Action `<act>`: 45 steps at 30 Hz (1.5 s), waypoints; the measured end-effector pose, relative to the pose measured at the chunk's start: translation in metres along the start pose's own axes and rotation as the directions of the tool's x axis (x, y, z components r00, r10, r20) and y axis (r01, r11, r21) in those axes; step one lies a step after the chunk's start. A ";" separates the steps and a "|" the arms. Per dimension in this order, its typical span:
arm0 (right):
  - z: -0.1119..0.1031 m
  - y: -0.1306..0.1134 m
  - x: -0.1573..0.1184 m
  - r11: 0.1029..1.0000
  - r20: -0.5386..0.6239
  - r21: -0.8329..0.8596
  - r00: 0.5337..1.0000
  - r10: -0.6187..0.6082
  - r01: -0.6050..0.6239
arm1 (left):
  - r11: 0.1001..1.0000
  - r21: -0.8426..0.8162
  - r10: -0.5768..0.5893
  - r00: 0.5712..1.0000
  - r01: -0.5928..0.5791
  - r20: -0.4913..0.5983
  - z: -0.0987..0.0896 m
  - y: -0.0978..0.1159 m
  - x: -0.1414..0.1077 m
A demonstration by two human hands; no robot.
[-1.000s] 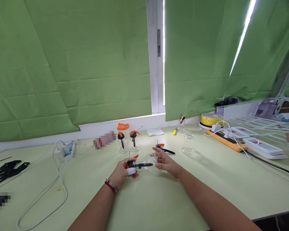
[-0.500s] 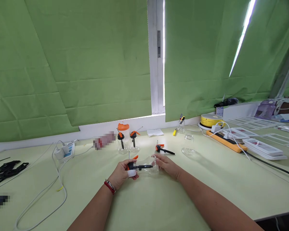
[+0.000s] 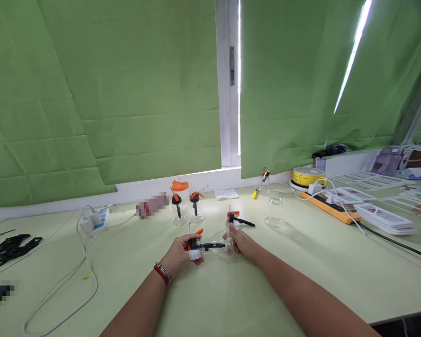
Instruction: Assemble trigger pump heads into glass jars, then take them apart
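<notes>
The left hand (image 3: 178,253) had its fingers closed around the black-and-orange cap (image 3: 192,244); the right hand (image 3: 246,243) grasped the base end of the clear bottle (image 3: 217,254), held sideways over the desk (image 3: 231,299). Coaxial alignment and light, even pressure best suited the thin-looking wall and black tube (image 3: 213,245) inside.
</notes>
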State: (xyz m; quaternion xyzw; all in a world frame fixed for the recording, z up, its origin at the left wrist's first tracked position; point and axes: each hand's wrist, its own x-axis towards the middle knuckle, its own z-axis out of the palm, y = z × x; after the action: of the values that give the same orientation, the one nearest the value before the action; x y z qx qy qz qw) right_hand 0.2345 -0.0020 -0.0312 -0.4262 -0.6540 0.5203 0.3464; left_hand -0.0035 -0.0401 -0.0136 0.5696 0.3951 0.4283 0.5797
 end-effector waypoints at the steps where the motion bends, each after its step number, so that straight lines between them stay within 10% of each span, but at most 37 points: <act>1: -0.001 0.001 0.000 1.000 0.003 0.005 1.000 -0.002 0.002 | 1.000 -0.004 0.001 1.000 -0.001 -0.011 0.000 0.000 0.000; 11: -0.012 0.003 -0.006 0.964 0.223 0.244 0.962 -0.161 0.105 | 1.000 -0.019 -0.012 0.999 0.012 -0.041 -0.007 -0.002 0.002; 23: 0.001 0.008 0.003 0.993 0.083 0.092 0.994 0.071 -0.078 | 0.999 -0.028 -0.016 0.999 0.015 -0.032 -0.003 -0.004 0.002; 33: -0.006 0.002 -0.007 0.942 0.181 0.335 0.980 -0.087 0.022 | 0.999 -0.035 -0.007 0.994 0.003 -0.107 -0.010 -0.006 0.006; 45: -0.002 0.021 0.006 0.987 0.101 0.163 0.995 -0.026 0.009 | 0.999 -0.030 -0.030 0.997 0.028 -0.066 -0.006 -0.008 0.005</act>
State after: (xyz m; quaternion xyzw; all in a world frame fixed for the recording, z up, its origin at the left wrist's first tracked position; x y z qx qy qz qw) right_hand 0.2385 0.0063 -0.0508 -0.3633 -0.6301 0.5900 0.3504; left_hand -0.0075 -0.0334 -0.0218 0.5406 0.4160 0.4444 0.5807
